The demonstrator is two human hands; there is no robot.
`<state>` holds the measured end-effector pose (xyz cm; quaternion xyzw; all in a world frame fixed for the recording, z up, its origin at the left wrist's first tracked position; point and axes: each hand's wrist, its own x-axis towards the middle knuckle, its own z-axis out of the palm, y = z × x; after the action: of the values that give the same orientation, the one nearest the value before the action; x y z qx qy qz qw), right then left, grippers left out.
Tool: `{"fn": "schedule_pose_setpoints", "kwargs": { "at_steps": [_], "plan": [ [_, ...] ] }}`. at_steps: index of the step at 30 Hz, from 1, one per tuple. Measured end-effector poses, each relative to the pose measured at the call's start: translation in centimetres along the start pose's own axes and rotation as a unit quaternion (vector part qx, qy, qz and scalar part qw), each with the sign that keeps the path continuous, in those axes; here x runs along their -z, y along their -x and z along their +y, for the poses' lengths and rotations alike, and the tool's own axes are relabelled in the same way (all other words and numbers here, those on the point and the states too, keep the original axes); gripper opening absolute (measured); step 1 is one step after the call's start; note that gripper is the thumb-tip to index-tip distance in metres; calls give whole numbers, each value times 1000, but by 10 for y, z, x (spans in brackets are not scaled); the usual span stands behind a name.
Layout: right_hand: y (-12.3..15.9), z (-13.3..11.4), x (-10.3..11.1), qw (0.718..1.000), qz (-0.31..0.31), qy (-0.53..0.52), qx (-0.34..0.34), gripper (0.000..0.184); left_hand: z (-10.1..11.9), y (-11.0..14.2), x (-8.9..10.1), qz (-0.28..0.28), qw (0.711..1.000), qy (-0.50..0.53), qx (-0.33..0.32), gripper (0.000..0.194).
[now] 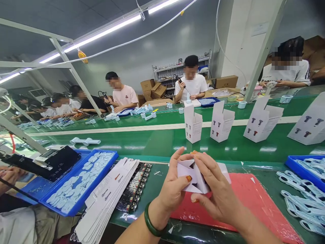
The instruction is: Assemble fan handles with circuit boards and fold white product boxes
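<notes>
One small white folded-cardboard box (199, 179), above one red rectangular mat (248, 196); grasped by the fingers of both left hand (174, 188) and right hand (218, 189). One fanned stack of flat white printed cartons (106, 198), left; count unclear. Beyond, on the glossy green surface (142, 135): four upright white printed cardboard boxes (220, 124), device pictures on fronts; lettering too small to read.

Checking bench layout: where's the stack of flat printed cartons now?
Head view, lower left of centre: the stack of flat printed cartons lies left of the left hand, between the blue tray and the circuit boards.
</notes>
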<state>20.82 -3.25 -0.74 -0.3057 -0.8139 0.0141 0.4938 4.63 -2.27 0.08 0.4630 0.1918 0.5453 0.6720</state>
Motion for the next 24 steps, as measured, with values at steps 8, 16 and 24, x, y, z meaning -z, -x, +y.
{"fn": "schedule_pose_setpoints", "kwargs": {
  "at_steps": [8, 16, 24],
  "plan": [
    [-1, -9, -15, 999, 31, 12, 36, 72, 7, -2, 6, -22, 1000, -1, -8, 76],
    [-5, 0, -7, 991, 97, -45, -78, 68, 6, -1, 26, -24, 972, -209, -102, 101],
    [1, -2, -87, 840, 76, -393, -366, 60, -10, -21, 49, 234, 955, 101, -151, 49]
  ]
}}
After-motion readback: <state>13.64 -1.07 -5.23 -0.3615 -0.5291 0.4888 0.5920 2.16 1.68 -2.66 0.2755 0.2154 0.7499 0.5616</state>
